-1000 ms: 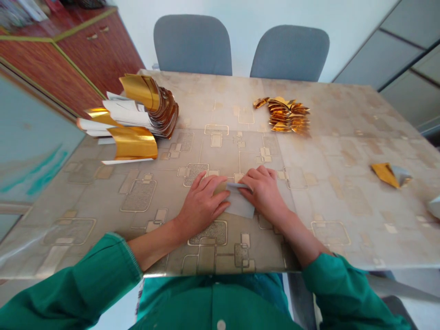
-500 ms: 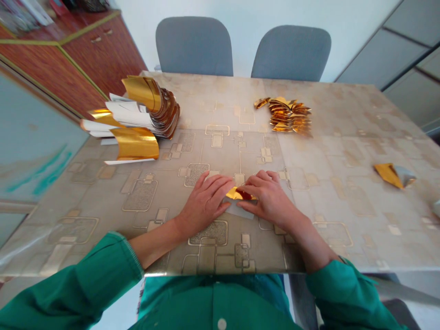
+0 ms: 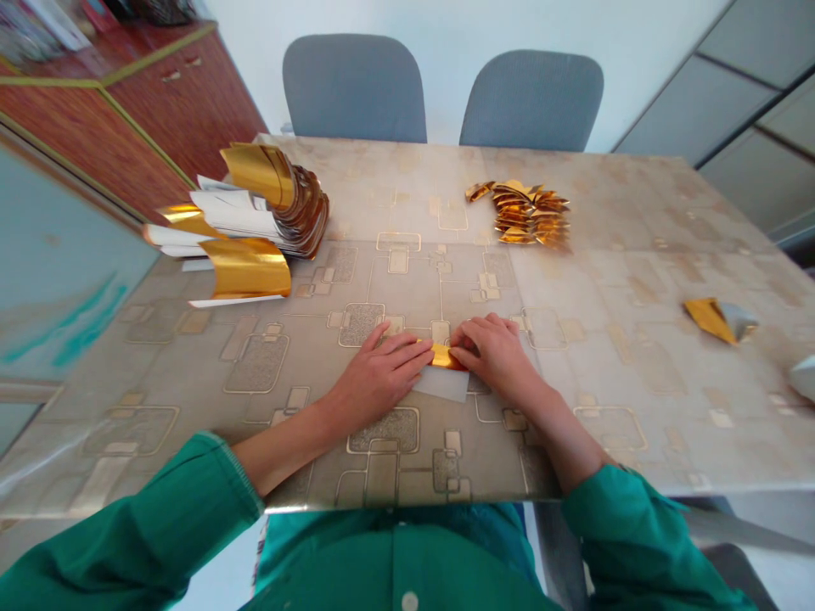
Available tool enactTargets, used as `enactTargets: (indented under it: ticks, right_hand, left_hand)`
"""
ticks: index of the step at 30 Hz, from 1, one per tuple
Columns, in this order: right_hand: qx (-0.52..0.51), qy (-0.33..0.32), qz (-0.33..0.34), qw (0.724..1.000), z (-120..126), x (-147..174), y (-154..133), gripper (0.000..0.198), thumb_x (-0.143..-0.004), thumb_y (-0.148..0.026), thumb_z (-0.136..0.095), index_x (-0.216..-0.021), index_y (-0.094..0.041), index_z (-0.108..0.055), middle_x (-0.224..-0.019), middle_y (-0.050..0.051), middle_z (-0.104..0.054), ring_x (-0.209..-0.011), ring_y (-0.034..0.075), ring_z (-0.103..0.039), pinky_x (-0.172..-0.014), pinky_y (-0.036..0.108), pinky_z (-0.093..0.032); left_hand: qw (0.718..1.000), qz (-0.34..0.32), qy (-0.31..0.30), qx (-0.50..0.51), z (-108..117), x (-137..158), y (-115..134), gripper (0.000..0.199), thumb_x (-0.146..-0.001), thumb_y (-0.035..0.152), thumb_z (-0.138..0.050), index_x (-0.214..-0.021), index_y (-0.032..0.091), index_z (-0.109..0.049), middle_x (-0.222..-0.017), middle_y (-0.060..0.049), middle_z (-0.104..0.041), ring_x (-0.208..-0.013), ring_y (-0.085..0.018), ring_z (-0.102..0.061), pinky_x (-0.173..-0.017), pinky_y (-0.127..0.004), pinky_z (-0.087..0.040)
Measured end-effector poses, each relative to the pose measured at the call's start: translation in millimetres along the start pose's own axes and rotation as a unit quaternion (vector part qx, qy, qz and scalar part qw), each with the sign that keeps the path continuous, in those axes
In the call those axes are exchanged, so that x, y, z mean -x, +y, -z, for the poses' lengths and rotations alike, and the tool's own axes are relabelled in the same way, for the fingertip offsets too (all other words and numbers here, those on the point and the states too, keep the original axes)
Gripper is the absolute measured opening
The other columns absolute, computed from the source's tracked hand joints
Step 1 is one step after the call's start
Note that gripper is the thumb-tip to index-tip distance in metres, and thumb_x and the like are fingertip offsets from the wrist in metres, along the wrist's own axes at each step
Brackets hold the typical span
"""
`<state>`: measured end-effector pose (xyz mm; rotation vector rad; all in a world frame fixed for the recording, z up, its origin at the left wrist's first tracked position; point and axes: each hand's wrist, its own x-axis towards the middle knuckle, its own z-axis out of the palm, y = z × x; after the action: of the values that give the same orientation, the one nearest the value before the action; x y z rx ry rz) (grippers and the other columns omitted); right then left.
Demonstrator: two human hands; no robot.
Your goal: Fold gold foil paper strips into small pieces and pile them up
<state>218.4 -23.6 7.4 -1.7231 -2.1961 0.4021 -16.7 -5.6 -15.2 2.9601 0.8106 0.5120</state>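
A gold foil paper (image 3: 444,356) lies on the table in front of me, its near part showing a pale white side and its far part folded over in gold. My left hand (image 3: 390,367) rests flat with fingers stretched out, the fingertips pressing on the left end of the fold. At the right end, my right hand (image 3: 495,355) has its fingers curled in a pinch on the paper's edge. The fingers cover both ends of the sheet.
Curved gold and white sheets (image 3: 251,267) are stacked at the back left. Folded gold pieces (image 3: 531,212) sit in a row at the back. One folded gold and silver piece (image 3: 710,319) lies at the right. Two grey chairs (image 3: 353,89) stand beyond the patterned table (image 3: 407,475).
The gold fold between my hands now lies flatter, with more of the white part showing. My right fingers have drawn together at its right end; my left hand stays nearly in place.
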Motion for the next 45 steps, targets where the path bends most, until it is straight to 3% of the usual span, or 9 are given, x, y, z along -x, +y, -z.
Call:
enactTargets:
  ticks: [9, 14, 19, 24, 29, 35, 42, 45]
  right_hand:
    - [-0.043, -0.026, -0.045, 0.998, 7.8, 1.8, 12.3, 0.008, -0.082, -0.019, -0.069, -0.075, -0.022, -0.067, -0.071, -0.002, -0.064, -0.075, 0.017, -0.051, -0.072, 0.031, -0.024]
    - [-0.072, -0.039, 0.009, 0.997, 6.2, 0.5, 9.6, 0.015, -0.08, -0.008, -0.062, -0.083, -0.021, -0.067, -0.073, -0.002, -0.065, -0.074, 0.015, -0.05, -0.074, 0.03, -0.027]
    - [-0.076, -0.025, -0.002, 0.997, 8.0, 0.5, 9.8, 0.012, -0.084, -0.012, -0.06, -0.088, -0.021, -0.067, -0.07, -0.003, -0.065, -0.072, 0.015, -0.051, -0.075, 0.031, -0.029]
    - [-0.052, -0.041, -0.033, 0.997, 6.9, -0.8, 4.3, 0.008, -0.085, -0.022, -0.069, -0.078, -0.021, -0.065, -0.069, -0.002, -0.065, -0.076, 0.016, -0.053, -0.074, 0.031, -0.028]
    - [-0.052, -0.06, -0.033, 0.996, 7.2, -1.3, 3.7, 0.009, -0.082, -0.015, -0.071, -0.077, -0.022, -0.067, -0.071, -0.003, -0.066, -0.077, 0.016, -0.052, -0.073, 0.03, -0.027]
    - [-0.028, -0.035, -0.009, 0.999, 8.7, -1.7, 5.0, 0.009, -0.083, -0.015, -0.07, -0.082, -0.024, -0.07, -0.077, -0.002, -0.069, -0.082, 0.018, -0.053, -0.074, 0.032, -0.026]
    - [-0.02, -0.013, 0.011, 1.0, 5.2, -2.0, 7.0, 0.013, -0.09, -0.018, -0.064, -0.098, -0.024, -0.072, -0.087, 0.001, -0.07, -0.084, 0.019, -0.054, -0.073, 0.031, -0.029]
    - [-0.009, -0.006, 0.015, 1.0, 5.2, -2.3, 9.8, 0.016, -0.09, -0.02, -0.065, -0.101, -0.028, -0.073, -0.089, 0.001, -0.07, -0.086, 0.02, -0.054, -0.073, 0.032, -0.027]
  left_hand:
    - [0.999, -0.023, -0.025, -0.013, 1.3, 5.9, -5.6, 0.035, -0.097, 0.019, -0.055, -0.132, 0.027, -0.059, -0.14, -0.006, -0.06, -0.134, -0.026, -0.051, -0.12, -0.058, -0.019]
    - [0.998, -0.027, -0.047, -0.007, 3.3, 5.6, -5.8, 0.032, -0.098, 0.016, -0.053, -0.127, 0.027, -0.061, -0.142, -0.006, -0.058, -0.137, -0.028, -0.048, -0.119, -0.061, -0.018]
    - [0.998, -0.034, -0.05, -0.007, 0.9, 7.4, -5.6, 0.034, -0.099, 0.015, -0.05, -0.13, 0.026, -0.059, -0.145, -0.008, -0.055, -0.139, -0.026, -0.046, -0.12, -0.058, -0.017]
    - [0.997, -0.055, -0.048, -0.015, 1.2, 8.3, -5.7, 0.034, -0.102, 0.015, -0.044, -0.133, 0.021, -0.055, -0.148, -0.009, -0.052, -0.141, -0.026, -0.044, -0.12, -0.054, -0.019]
    - [0.995, -0.083, -0.056, -0.015, 3.1, 8.4, -5.9, 0.038, -0.103, 0.014, -0.039, -0.14, 0.019, -0.049, -0.146, -0.008, -0.054, -0.138, -0.023, -0.046, -0.117, -0.046, -0.027]
    - [0.998, -0.025, -0.055, -0.036, 6.7, 7.4, 17.1, 0.039, -0.098, 0.032, -0.056, -0.133, 0.016, -0.055, -0.141, -0.011, -0.056, -0.123, -0.028, -0.053, -0.104, -0.042, -0.041]
    - [0.994, 0.049, -0.088, -0.046, 8.7, -2.8, 41.1, 0.056, -0.091, 0.046, -0.064, -0.135, 0.013, -0.052, -0.133, -0.018, -0.056, -0.111, -0.032, -0.054, -0.091, -0.045, -0.047]
    - [0.995, 0.044, -0.087, -0.019, 9.8, -3.5, 39.0, 0.06, -0.09, 0.049, -0.064, -0.135, 0.012, -0.052, -0.127, -0.019, -0.057, -0.109, -0.033, -0.054, -0.092, -0.048, -0.047]
